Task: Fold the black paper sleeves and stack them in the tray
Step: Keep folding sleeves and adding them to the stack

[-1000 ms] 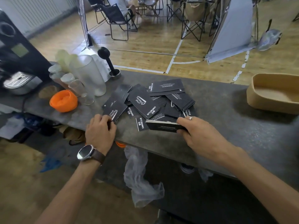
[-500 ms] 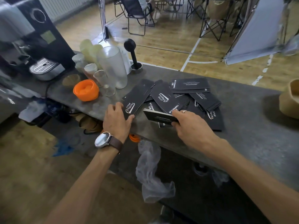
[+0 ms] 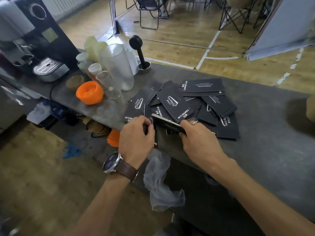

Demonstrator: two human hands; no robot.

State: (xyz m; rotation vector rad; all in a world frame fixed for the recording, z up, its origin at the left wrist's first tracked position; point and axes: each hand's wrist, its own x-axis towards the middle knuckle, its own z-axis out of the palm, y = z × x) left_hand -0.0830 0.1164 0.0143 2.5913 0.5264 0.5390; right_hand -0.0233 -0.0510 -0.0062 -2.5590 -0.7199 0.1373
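Most of the work looked undone: a loose pile (image 3: 190, 103) of black sleeves lay scattered on the counter (image 3: 264, 133) just right of the orange cup (image 3: 89, 93), and the tray (image 3: 311, 108), barely showing at the counter's far right edge and well apart from the pile, could not be seen into. At the near edge of the pile the right hand (image 3: 199, 142) pinched a thin stack (image 3: 167, 122) of sleeves, while the left hand (image 3: 136, 138) curled round another sleeve (image 3: 150, 126) beside it. White print on the sleeves read "CAMPING CLUB", a script "Camping Club" and "DRINK&COFFEE".
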